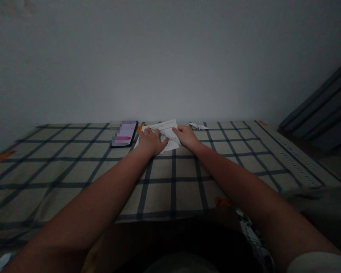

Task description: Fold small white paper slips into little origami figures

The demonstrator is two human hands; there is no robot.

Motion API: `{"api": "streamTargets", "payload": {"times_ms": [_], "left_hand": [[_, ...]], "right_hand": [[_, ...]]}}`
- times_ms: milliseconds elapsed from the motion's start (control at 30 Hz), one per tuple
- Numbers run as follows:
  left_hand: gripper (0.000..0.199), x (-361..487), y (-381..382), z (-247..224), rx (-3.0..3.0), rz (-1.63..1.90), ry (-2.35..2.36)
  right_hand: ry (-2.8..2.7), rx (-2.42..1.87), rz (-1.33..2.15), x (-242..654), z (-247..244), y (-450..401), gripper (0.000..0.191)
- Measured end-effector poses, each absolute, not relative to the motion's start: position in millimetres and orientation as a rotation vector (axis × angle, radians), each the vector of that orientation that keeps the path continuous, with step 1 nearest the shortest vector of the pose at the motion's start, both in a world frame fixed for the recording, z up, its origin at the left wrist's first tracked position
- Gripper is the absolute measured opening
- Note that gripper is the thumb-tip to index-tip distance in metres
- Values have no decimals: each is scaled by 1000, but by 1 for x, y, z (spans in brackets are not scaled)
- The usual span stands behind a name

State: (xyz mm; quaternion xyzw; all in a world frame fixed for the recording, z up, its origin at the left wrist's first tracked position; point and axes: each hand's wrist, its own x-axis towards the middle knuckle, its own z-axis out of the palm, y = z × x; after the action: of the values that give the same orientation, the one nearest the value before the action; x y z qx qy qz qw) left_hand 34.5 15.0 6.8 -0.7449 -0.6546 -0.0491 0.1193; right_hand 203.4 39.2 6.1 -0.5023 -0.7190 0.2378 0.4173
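Note:
A white sheet of paper (pixel 168 131) with printed lines lies partly folded on the checked tablecloth. My left hand (pixel 151 142) rests on its left part, fingers spread and pressing it down. At the right edge, my right hand (pixel 186 136) pinches the paper between thumb and fingers. Just beyond the right hand sits a small folded paper piece (pixel 199 126) with pointed ends, like a paper crane. To the left of the paper is a phone (pixel 124 134) with its screen lit.
The checked tablecloth (pixel 173 182) covers the table, which meets a plain wall (pixel 170 60) at the back. Dark curtain-like folds (pixel 324 102) hang at the right. Orange patches mark the cloth in several places.

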Motion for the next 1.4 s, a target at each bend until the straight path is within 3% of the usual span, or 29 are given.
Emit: {"api": "streamTargets", "payload": {"times_ms": [400,1400], "left_hand": [[93,30,21,5,-2229,-60,-1991],[90,33,18,13,-2237,2,-2041]], "right_hand": [[-1693,-1301,633,204,7,41,31],[-1346,-1216,417,217,7,43,35]]}}
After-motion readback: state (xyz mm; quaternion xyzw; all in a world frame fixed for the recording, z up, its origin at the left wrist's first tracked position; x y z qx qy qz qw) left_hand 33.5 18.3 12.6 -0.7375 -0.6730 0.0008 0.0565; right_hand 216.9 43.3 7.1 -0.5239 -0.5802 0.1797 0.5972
